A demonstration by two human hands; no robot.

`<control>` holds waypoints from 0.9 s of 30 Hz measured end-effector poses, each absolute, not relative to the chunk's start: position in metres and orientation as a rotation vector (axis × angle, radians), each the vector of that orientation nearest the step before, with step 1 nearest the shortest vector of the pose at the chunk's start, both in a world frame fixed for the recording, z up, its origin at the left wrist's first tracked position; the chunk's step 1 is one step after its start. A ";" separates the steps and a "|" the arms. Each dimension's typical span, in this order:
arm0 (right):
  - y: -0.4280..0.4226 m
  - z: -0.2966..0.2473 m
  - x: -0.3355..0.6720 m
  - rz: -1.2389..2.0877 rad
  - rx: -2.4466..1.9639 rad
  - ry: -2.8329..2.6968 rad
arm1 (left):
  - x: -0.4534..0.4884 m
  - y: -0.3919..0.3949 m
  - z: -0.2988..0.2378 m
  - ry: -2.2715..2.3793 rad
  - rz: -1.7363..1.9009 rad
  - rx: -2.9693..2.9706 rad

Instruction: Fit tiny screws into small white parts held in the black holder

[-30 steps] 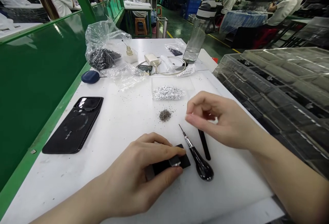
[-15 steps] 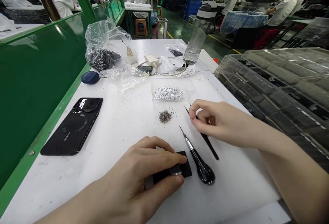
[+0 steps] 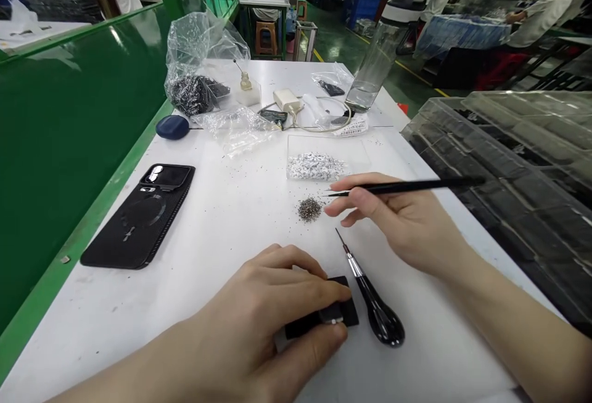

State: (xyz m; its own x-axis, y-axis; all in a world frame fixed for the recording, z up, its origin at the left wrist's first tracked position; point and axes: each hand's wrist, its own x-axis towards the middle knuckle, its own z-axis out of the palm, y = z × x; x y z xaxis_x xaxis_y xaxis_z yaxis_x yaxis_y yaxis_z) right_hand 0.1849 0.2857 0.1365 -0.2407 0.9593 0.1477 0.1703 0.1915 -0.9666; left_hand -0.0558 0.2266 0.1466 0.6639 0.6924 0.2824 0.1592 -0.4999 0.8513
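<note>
My left hand (image 3: 259, 323) grips a small black rectangular piece (image 3: 345, 312) with a metal insert, and its fingers hide most of it. My right hand (image 3: 393, 221) holds slim black tweezers (image 3: 407, 186) level, their fine tips pointing left just above a small pile of dark grains (image 3: 309, 209). An awl (image 3: 377, 307) with a glossy black bulb handle lies on the white table (image 3: 222, 236) between my hands. Just beyond the pile sits a clear tray (image 3: 317, 158) of small white parts.
A black-cased phone (image 3: 137, 215) lies left, along the green partition (image 3: 69, 144). Stacked clear compartment trays (image 3: 522, 156) fill the right side. At the far end stand a water bottle (image 3: 372, 76), plastic bags (image 3: 194, 64), and a white adapter (image 3: 287, 101). Other people sit beyond.
My right hand has lifted the black tweezers off the table and now holds them level above the grain pile. My left hand still grips the black piece.
</note>
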 end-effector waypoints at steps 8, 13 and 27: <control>0.289 0.134 0.190 0.909 -1.034 -1.837 | -0.056 0.226 0.140 0.756 0.851 2.005; 0.290 0.130 0.188 0.953 -1.086 -1.825 | -0.056 0.226 0.134 0.782 0.842 1.978; 0.289 0.125 0.191 1.029 -1.182 -1.849 | -0.053 0.225 0.131 0.806 0.874 1.916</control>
